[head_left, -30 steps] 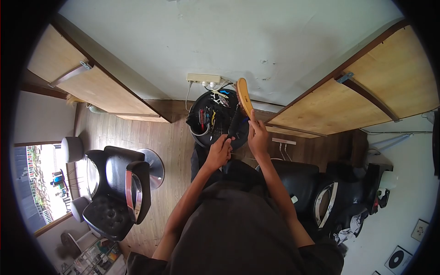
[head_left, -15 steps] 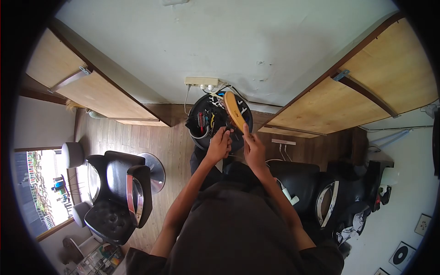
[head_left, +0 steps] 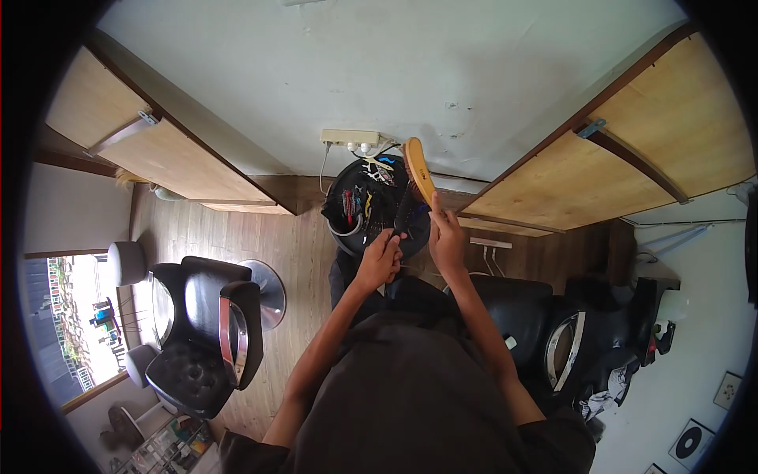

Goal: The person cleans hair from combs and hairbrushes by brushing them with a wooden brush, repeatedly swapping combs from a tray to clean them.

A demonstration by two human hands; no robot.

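Note:
My left hand [head_left: 378,261] is closed round the lower end of a black brush [head_left: 404,207], which points up and slightly right. In my right hand [head_left: 448,241] is a wooden brush [head_left: 421,168] with a curved yellow-brown back, its bristles facing left beside the black brush. The index finger lies along the wooden back. Beneath both brushes stands a round black tray [head_left: 338,183] holding clips, combs and small tools. Red and yellow items lie in its left part, with white and blue clips near the top.
A power strip [head_left: 350,137] with plugs is on the wall behind the tray. Wooden panels [head_left: 174,154] flank both sides. One black salon chair [head_left: 198,367] stands at left, another [head_left: 505,308] at right, with a white object on it.
The wooden brush went down and left over the tray, then came back up and right. The black brush, hidden half a second ago, shows again.

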